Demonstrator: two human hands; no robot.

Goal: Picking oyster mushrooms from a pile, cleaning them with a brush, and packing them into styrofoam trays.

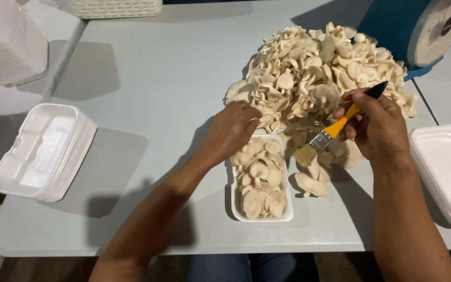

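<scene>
The grey tabletop [157, 78] lies bare across its left and middle, with open room between the stack of white foam trays [43, 151] at the left edge and the filled foam tray [262, 177] near the front edge. To the right, a second stack of foam trays [444, 172] runs out of frame, and a blue scale [418, 26] at the far right corner is cut off by the top of the picture. A large pile of pale oyster mushrooms [314, 73] fills the space between the scale and the filled tray, spilling down to touch the tray's far rim. The left hand [230, 130] curls, knuckles up, at that far rim against the foot of the pile; its fingertips are tucked under, so what its grip takes cannot be made out. The right hand [377, 125] has its grip clenched around a yellow-handled paintbrush [330, 130], bristles pointing down-left just beside the tray's right corner, over loose mushrooms.
</scene>
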